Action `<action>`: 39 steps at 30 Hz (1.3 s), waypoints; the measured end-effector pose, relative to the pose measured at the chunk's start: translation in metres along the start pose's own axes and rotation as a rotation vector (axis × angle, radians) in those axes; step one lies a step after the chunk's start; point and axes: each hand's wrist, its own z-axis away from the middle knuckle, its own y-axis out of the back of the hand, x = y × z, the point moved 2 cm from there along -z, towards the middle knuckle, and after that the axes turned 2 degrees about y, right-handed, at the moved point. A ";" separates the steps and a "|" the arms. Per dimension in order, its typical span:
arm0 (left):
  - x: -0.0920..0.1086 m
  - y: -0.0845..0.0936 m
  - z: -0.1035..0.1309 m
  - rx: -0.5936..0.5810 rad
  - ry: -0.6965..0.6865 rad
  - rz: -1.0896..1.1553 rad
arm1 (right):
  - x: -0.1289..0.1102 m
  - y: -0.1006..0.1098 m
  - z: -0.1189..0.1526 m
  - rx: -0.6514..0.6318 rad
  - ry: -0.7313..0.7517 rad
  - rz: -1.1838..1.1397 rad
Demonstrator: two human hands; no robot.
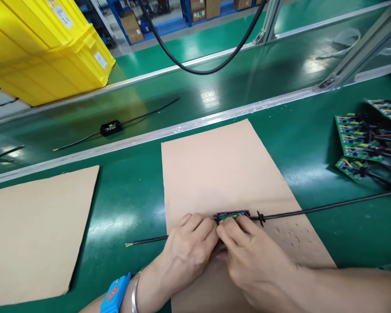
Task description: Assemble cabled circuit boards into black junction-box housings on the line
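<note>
Two cardboard sheets (211, 174) and circuit boards (358, 134) lie on the green bench (127, 195)

Yellow crates (52, 61) stand stacked beyond the green bench (127, 191).

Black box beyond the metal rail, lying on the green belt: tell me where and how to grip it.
Best pinch the black box by its two long side walls, reaching over the rail and coming down from above. Cables leave both short ends, so those are poor holds, and the top looks open with coloured parts showing, so fingertips should stay outside.
</note>
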 end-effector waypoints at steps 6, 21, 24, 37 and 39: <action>-0.012 -0.001 0.001 0.000 0.090 0.115 | 0.033 0.027 0.009 0.008 -0.182 -0.248; 0.016 0.003 -0.019 -0.078 -0.189 -0.034 | 0.064 0.020 0.034 -0.014 -0.302 -0.466; 0.012 0.003 -0.020 -0.063 -0.230 -0.036 | 0.069 0.024 0.031 -0.024 -0.292 -0.522; 0.010 -0.002 -0.013 -0.029 -0.202 0.005 | 0.099 0.037 0.066 -0.050 -0.375 -0.592; 0.009 -0.002 -0.014 -0.034 -0.199 0.007 | 0.101 0.035 0.068 -0.084 -0.388 -0.621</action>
